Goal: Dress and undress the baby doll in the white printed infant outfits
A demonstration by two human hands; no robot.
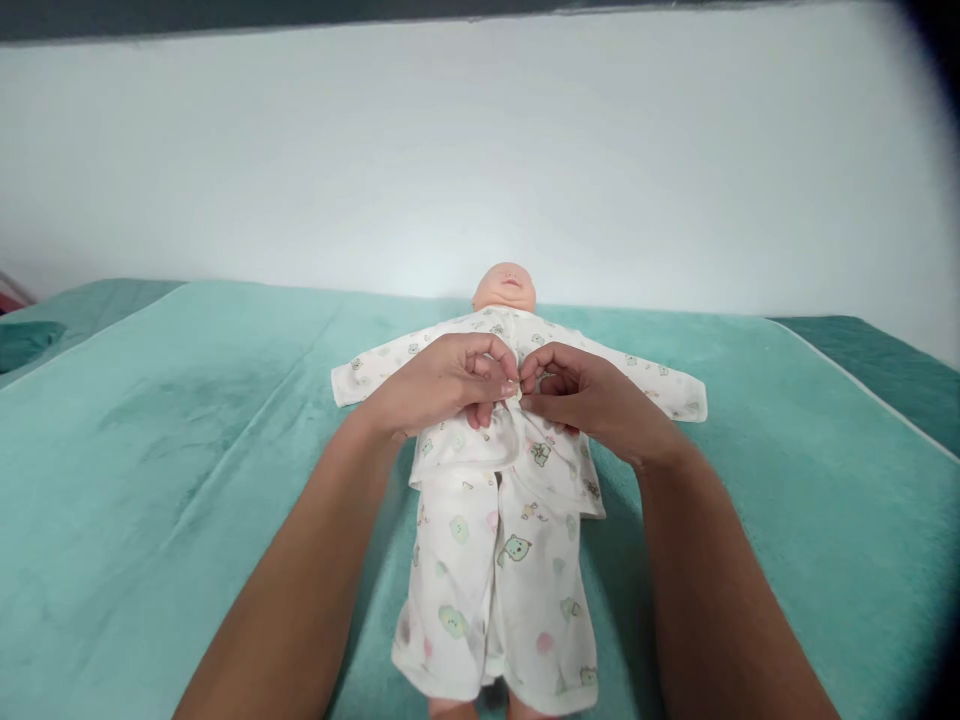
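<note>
A baby doll (504,287) lies on its back, head toward the wall. It wears a white printed shirt (551,465) with long sleeves spread out to both sides, and matching white trousers (457,570). Over the middle of the chest, my left hand (457,380) pinches one front edge of the shirt between thumb and fingers. Opposite it, my right hand (574,395) pinches the other front edge. The fingertips of both hands nearly meet at the front opening. Any fastener between them is too small to make out. Below the hands the shirt's front panels hang loose over the trousers.
Under the doll spreads a teal blanket (187,450) with some creases and a pale edging. Darker teal cloth (877,370) shows past its right edge and at the far left. A white wall (450,150) rises directly behind the doll's head.
</note>
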